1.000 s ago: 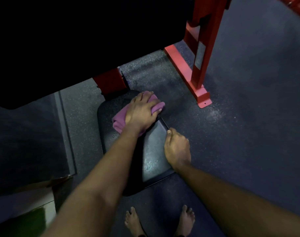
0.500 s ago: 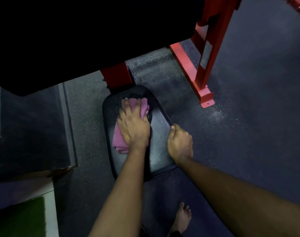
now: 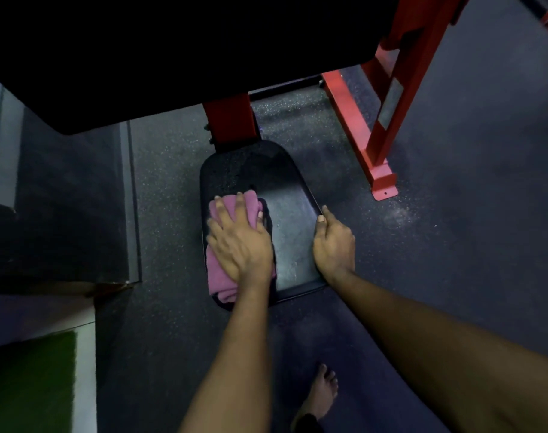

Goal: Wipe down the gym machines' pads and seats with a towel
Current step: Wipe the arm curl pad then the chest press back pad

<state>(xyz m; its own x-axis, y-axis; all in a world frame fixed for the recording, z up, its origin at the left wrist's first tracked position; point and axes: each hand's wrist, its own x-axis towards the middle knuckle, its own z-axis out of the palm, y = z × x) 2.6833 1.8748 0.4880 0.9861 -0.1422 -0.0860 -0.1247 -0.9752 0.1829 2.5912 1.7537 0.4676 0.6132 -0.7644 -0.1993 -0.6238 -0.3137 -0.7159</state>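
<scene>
Standing low in the frame is one bare foot [image 3: 321,392]. Above it, the left hand [image 3: 241,242] lies flat, fingers spread, on a folded pink towel [image 3: 232,201] on the left side of the black seat [image 3: 285,195], mid-frame. The right hand [image 3: 333,242] curls round the seat's right edge. A red frame [image 3: 375,145] stands at upper right.

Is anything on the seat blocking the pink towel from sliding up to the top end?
Nothing visible. The left hand presses the folded pink towel on the black padded seat, whose far part is bare.
</scene>
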